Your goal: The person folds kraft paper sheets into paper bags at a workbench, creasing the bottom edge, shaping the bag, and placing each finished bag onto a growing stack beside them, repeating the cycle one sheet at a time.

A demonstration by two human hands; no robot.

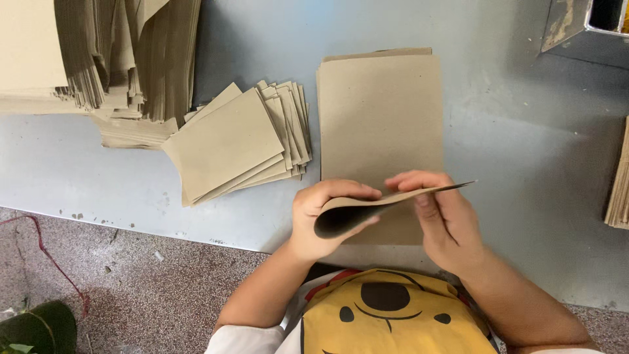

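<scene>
The left hand (314, 219) and right hand (442, 219) hold one folded brown paper sheet (367, 208) above the flat paper stack (380, 111) on the grey bench (524, 151). Fingers of both hands are clamped on the sheet, at its rounded fold and its flat edge. A fanned pile of folded sheets (239, 141) lies at 10 o'clock from the hands.
</scene>
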